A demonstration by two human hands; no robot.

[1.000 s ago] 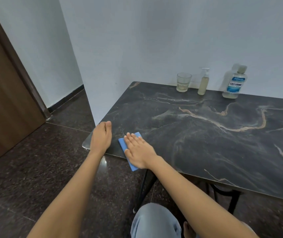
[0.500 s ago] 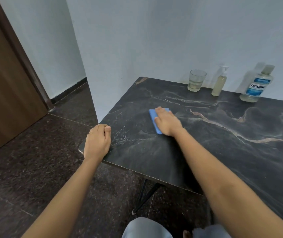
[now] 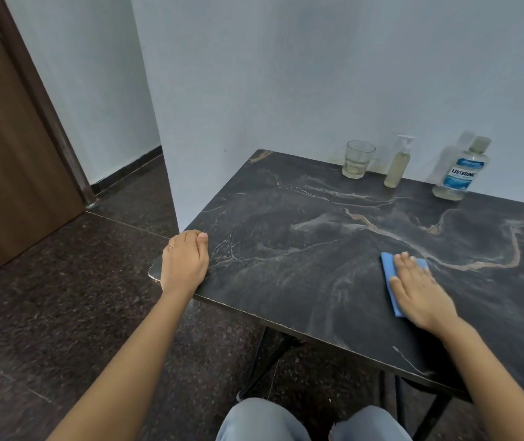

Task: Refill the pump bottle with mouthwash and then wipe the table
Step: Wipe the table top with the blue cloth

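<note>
Head view: dark marble table (image 3: 318, 249) against pale wall, right hand (image 3: 419, 294) flat on blue cloth (image 3: 389, 268), left hand (image 3: 184, 262) flat at corner.

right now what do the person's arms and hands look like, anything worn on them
Both forearms are bare, with no sleeves, watch or gloves in view. The left hand wears a thin ring on one finger. The right hand shows no ring or other jewellery. Nails look short and unpainted.

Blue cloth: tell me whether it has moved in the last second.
Yes. The blue cloth slid right along the table, away from the resting left hand.
</note>
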